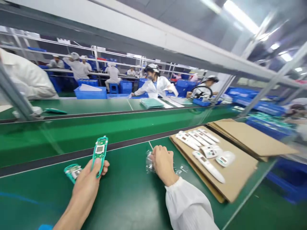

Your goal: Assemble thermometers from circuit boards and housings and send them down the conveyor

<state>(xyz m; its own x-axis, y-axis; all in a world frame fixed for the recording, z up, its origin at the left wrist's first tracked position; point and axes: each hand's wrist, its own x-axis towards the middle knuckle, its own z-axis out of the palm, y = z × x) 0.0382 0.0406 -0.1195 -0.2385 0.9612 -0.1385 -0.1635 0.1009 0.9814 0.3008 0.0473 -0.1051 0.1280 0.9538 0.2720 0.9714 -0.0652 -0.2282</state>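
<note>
A white sleeve [189, 204] fills the lower right foreground, leading to the right hand [163, 163]; the bare left forearm [72, 209] rises from the bottom edge beside it. The left hand [87, 180] grips a board [100, 149] set in a teal frame [104, 154]: the thumb presses across its lower front, the fingers wrap behind, and most of the board stands up clear above the thumb, tilted slightly, its pale square part facing the camera. A second board [74, 172], also edged in teal, lies on the green bench [124, 198] just left of that hand, partly hidden by it.

The right hand is well apart from both boards, back upward, fingers bent down over some clear bits [149, 163]. Whether it pinches any of them, I cannot tell. More clear scraps [183, 168] lie just right of its wrist.

Farther right, stacked cardboard [237, 183] carries white shells: a row along the back [195, 139], two short ones [225, 158] in the middle, and a long one [208, 166] nearest the hand. Beyond the green belt [134, 126], a co-worker in white [154, 84] reaches out beside a teal stack [151, 103].
</note>
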